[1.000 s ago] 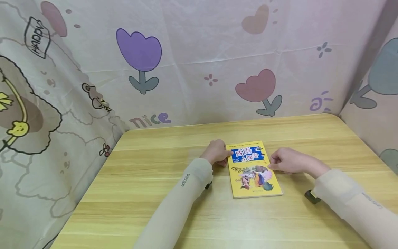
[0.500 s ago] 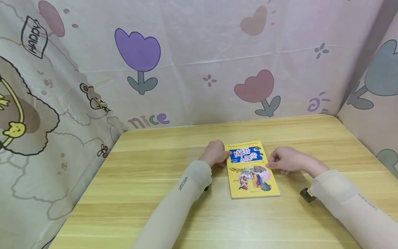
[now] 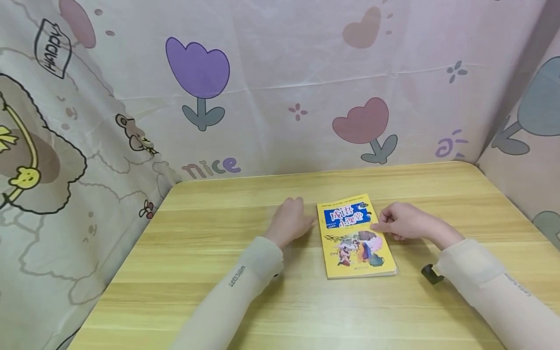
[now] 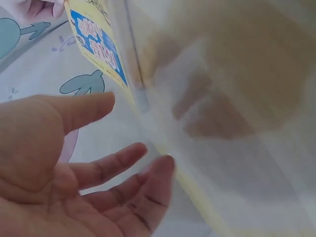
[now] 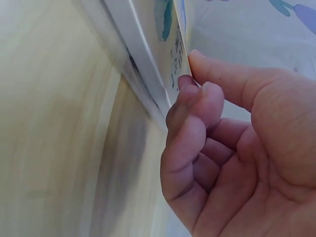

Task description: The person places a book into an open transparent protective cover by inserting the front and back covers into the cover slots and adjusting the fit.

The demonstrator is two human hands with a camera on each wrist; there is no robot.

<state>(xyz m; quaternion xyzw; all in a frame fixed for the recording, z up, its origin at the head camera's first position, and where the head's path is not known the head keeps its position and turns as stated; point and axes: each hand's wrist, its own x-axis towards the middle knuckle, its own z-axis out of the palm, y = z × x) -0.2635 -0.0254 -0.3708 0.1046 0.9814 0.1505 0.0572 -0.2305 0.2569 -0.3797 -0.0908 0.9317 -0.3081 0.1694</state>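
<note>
A yellow paperback book (image 3: 350, 238) with a blue title panel and a colourful picture lies on the wooden table, front cover up. My right hand (image 3: 404, 221) is at its right edge. In the right wrist view the thumb and index finger of that hand (image 5: 232, 133) pinch the cover's edge, which stands slightly away from the pages below. To the left of the book, my left hand (image 3: 290, 221) is apart from it. The left wrist view shows the left hand (image 4: 84, 163) with its fingers loosely spread and nothing held, near the table surface.
The wooden table (image 3: 197, 253) has a back edge against a printed cloth wall (image 3: 271, 58). More printed cloth hangs at the left and right sides. A dark wrist device (image 3: 432, 274) hangs below the right sleeve.
My left hand has let go of the book's left edge and moved a little left. The right thumb has moved slightly inward over the cover, and the cover's right edge is lifted slightly.
</note>
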